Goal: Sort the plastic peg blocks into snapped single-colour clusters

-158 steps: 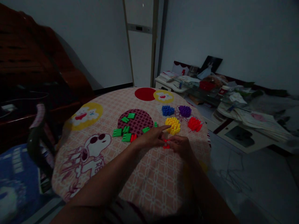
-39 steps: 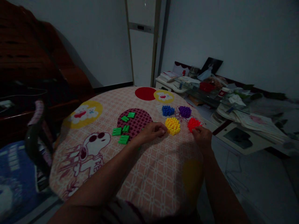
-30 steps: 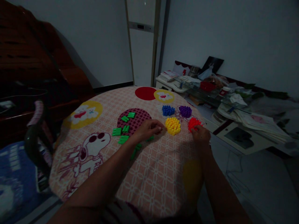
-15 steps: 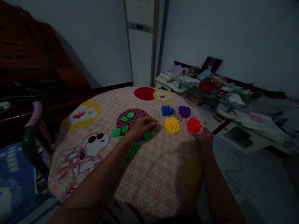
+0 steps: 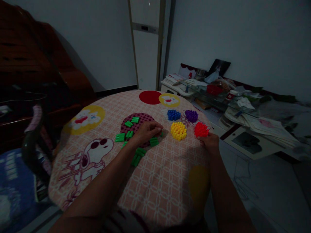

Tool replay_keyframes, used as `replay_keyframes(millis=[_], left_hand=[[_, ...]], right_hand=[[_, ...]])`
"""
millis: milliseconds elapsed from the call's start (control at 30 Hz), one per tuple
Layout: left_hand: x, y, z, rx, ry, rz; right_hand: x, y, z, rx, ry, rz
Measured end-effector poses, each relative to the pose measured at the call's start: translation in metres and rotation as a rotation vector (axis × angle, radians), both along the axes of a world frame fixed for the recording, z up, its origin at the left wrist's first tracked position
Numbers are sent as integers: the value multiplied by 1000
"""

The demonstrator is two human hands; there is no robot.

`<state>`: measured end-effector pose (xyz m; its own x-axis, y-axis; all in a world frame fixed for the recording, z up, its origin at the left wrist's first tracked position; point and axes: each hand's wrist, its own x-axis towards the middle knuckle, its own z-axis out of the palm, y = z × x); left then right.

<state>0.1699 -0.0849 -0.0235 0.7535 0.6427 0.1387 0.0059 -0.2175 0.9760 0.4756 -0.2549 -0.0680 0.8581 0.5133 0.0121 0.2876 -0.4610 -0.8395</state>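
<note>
Near the right edge of the table, my right hand presses against a cluster of red pegged building blocks. Its thumb lies along the near side, and its other fingertips are partly hidden. My left hand hovers over the dark red printed circle, thumb and fingers loosely bent and slightly apart, with nothing visible in them. Green building blocks lie scattered around and under that hand, including a green block just below its fingers. A yellow block cluster stands between my two hands.
Blue blocks and purple blocks stand in clusters behind the yellow one. The round table has a patterned cloth. A cluttered glass-topped cabinet is at the right; a chair is at the left.
The red pieces that were between both hands have left the table's middle. My right hand moved right to the red cluster, now more compact. My left hand drew back left, exposing green blocks.
</note>
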Motion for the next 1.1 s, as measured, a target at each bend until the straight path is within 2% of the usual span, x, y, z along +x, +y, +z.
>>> replay_keyframes(millis=[133, 333, 600, 900, 1100], left_hand=[[-1, -1, 1, 9, -3, 3], [0, -3, 2, 14, 6, -2], [-2, -1, 3, 31, 16, 7], [-1, 0, 1, 10, 35, 10], [0, 1, -1, 27, 35, 8]], right_hand=[[-7, 3, 10, 24, 110, -60], [-13, 4, 16, 67, 177, -62], [-12, -5, 11, 185, 273, -98], [-4, -13, 8, 329, 246, -218], [7, -6, 2, 363, 246, -154]])
